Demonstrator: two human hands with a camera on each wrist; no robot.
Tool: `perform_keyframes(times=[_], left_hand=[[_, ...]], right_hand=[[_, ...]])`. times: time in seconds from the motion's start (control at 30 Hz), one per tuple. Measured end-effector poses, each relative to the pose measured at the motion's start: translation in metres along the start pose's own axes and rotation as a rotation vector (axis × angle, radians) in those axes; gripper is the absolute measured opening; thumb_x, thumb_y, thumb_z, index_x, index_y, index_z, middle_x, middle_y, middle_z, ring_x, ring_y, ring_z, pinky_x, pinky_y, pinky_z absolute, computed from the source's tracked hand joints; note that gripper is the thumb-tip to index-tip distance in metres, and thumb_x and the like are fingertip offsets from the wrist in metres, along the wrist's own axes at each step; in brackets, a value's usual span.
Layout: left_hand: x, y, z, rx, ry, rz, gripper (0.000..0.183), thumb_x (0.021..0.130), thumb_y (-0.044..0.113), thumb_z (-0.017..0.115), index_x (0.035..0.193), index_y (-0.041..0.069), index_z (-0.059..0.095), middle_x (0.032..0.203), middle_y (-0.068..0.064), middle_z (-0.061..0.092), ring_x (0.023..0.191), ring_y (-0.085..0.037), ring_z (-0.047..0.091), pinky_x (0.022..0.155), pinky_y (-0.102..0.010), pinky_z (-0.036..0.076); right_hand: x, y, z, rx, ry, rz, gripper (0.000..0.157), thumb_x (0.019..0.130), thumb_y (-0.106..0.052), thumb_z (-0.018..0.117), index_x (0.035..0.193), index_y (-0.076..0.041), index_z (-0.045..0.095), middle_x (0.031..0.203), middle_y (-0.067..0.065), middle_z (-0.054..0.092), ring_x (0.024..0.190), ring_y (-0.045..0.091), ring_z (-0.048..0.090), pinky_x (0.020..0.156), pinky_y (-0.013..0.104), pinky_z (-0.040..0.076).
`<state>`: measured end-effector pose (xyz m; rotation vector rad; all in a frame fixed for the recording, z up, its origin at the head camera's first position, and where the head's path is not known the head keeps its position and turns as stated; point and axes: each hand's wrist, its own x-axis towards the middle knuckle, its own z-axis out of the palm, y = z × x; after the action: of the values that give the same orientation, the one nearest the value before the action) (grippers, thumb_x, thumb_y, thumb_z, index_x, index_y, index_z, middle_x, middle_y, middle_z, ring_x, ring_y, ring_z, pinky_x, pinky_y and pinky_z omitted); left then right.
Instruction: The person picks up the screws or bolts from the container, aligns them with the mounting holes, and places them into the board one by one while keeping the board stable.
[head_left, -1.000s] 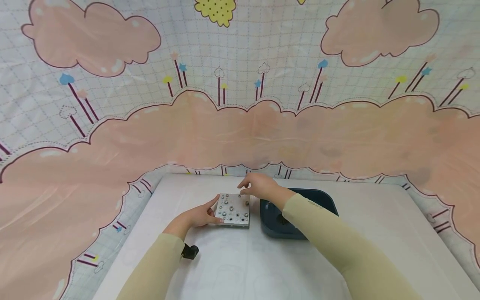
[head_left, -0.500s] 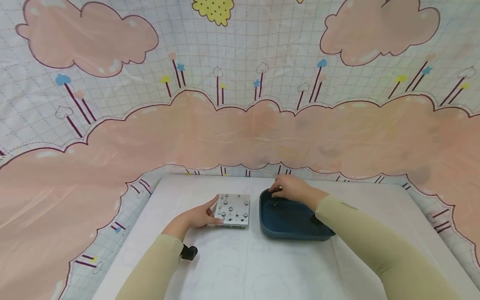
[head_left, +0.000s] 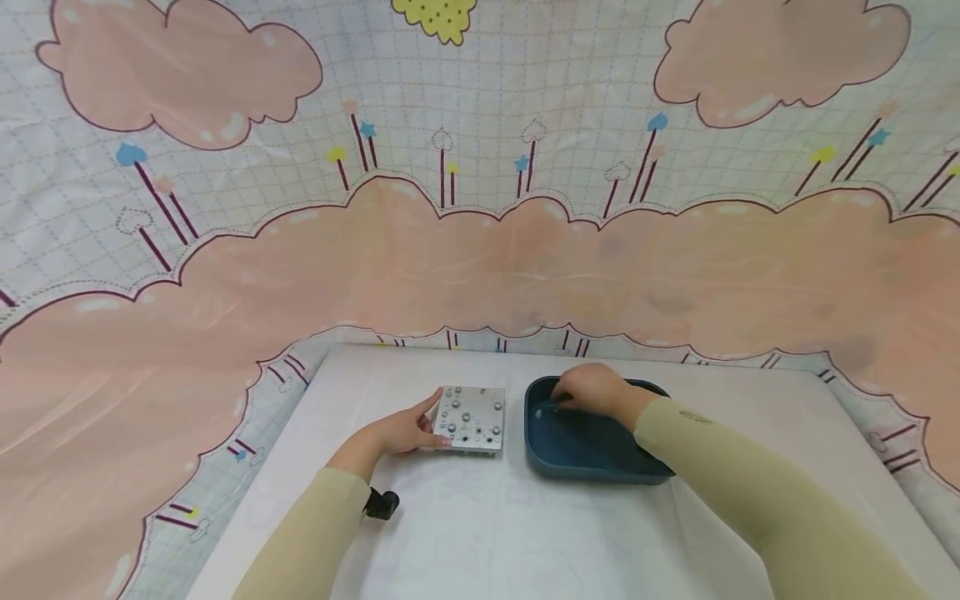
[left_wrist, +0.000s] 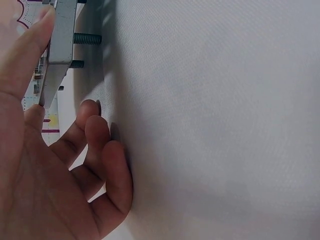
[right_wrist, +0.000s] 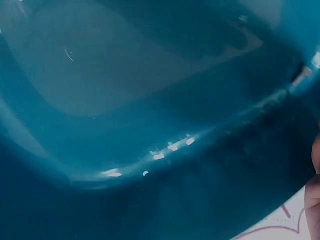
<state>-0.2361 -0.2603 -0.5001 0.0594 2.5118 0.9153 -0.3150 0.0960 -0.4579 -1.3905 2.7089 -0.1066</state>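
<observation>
My left hand (head_left: 401, 429) holds the left edge of a square metal block (head_left: 472, 402), thumb at the near corner and a finger at the far one. Bolt heads and holes dot its top. In the left wrist view, threaded bolts (left_wrist: 87, 38) stick out from the block's underside, and the other fingers of that hand curl loosely off it. To the right, my right hand (head_left: 596, 389) reaches down inside a dark blue plastic bin (head_left: 592, 481), near its far left corner. Its fingertips are hidden, so whether they pinch anything does not show.
The bin stands just right of the block on a white table (head_left: 450, 533). A small metal piece (right_wrist: 301, 75) lies at the bin's inner edge in the right wrist view. A black device (head_left: 382, 504) sits at my left wrist. A patterned curtain (head_left: 480, 258) hangs behind.
My right hand has moved from above the block's far edge rightward to the bin, then lower into it. My left hand keeps its hold on the block.
</observation>
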Motion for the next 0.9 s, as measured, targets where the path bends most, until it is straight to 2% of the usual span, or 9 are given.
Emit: perform_keyframes(times=[0.13,0.33,0.6,0.9], left_hand=[[0.001,-0.001,0.001,-0.003,-0.002,0.008,0.108,0.079,0.048,0.081,0.160,0.034,0.011,0.093,-0.004,0.054,0.080,-0.018,0.051,0.076,-0.036,0.038],[-0.001,0.000,0.000,-0.001,-0.004,0.015,0.106,0.081,0.045,0.081,0.160,0.034,0.011,0.093,-0.003,0.055,0.079,-0.017,0.050,0.075,-0.034,0.038],[-0.003,0.002,0.001,-0.002,-0.005,0.026,0.106,0.082,0.042,0.080,0.160,0.033,0.010,0.092,-0.003,0.055,0.077,-0.017,0.050,0.073,-0.033,0.039],[-0.002,0.001,0.000,-0.006,-0.006,0.021,0.106,0.081,0.044,0.080,0.160,0.034,0.010,0.091,-0.004,0.055,0.076,-0.017,0.049,0.073,-0.033,0.039]], right_hand=[[0.003,0.001,0.012,-0.059,-0.008,-0.011,0.006,0.088,-0.020,0.076,0.093,-0.017,0.079,0.083,-0.007,0.069,0.073,0.010,0.062,0.070,0.031,0.053],[0.009,0.000,0.022,-0.083,-0.023,0.005,0.006,0.091,-0.019,0.072,0.089,-0.015,0.077,0.075,-0.008,0.065,0.065,0.010,0.055,0.067,0.031,0.052],[0.010,-0.001,0.026,-0.089,-0.040,0.030,0.007,0.092,-0.016,0.071,0.086,-0.015,0.075,0.070,-0.008,0.060,0.061,0.011,0.050,0.065,0.031,0.051],[0.012,-0.002,0.027,-0.076,-0.033,0.006,0.007,0.091,-0.015,0.072,0.085,-0.015,0.076,0.068,-0.008,0.058,0.061,0.011,0.048,0.064,0.030,0.050]])
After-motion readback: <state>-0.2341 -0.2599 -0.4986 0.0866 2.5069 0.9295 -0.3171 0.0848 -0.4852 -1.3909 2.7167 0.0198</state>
